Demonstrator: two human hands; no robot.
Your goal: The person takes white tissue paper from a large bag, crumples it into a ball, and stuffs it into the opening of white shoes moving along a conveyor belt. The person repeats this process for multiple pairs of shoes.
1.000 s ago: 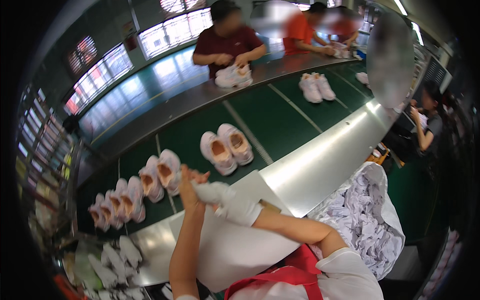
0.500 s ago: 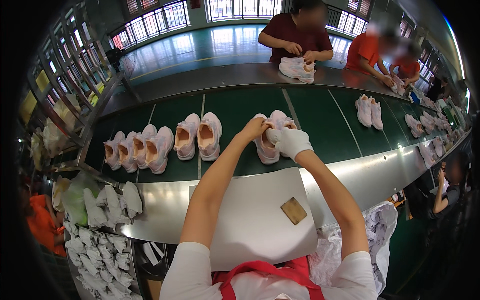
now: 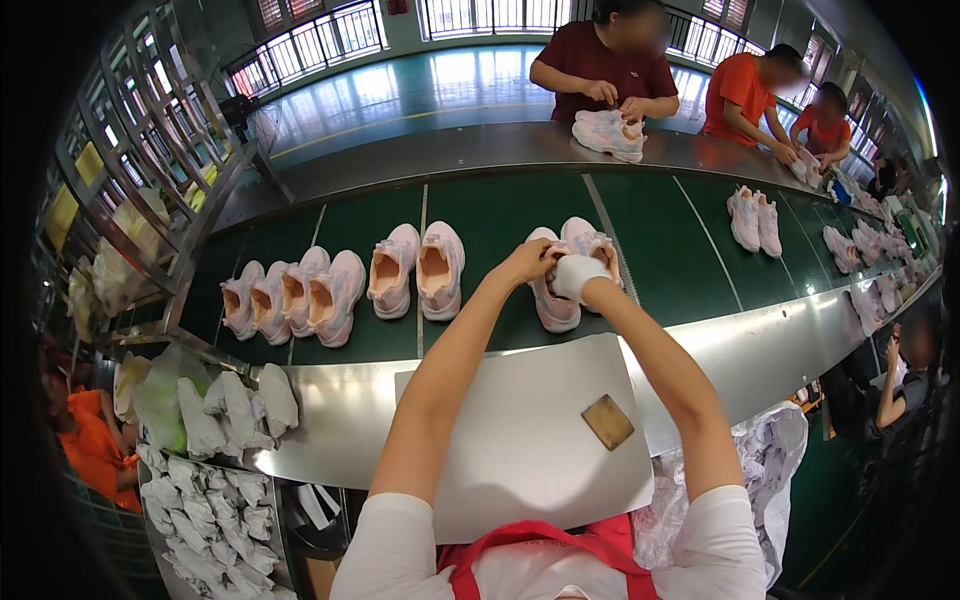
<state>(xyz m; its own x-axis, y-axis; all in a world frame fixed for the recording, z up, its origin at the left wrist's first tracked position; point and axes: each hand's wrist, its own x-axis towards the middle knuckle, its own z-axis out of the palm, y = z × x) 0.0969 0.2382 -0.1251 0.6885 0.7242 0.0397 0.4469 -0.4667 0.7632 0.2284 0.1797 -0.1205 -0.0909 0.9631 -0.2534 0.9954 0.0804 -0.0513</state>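
A pair of pale pink and lavender sneakers stands on the green conveyor belt in front of me. My bare left hand (image 3: 533,262) has its fingers curled on the upper edge of the left sneaker (image 3: 558,314) of this pair. White-gloved, my right hand (image 3: 579,277) lies over that sneaker's opening; its fingers are mostly hidden. Close beside it, partly covered by the glove, is the right sneaker (image 3: 585,233). To the left, another pair of sneakers (image 3: 438,270) stands toes away from me, with several more sneakers (image 3: 335,298) farther left.
A white sheet (image 3: 520,440) with a small brown block (image 3: 608,422) covers part of the metal ledge. Paper-wrapped stuffing (image 3: 205,510) fills a bin at lower left. A metal rack (image 3: 180,200) borders the left. Across the belt, a person in dark red (image 3: 605,75) handles a sneaker (image 3: 610,135).
The view has shifted slightly, so the scene sits farther right. My gloved right hand has turned over the left sneaker's opening, and its fingers show less. My left hand stays at the same sneaker.
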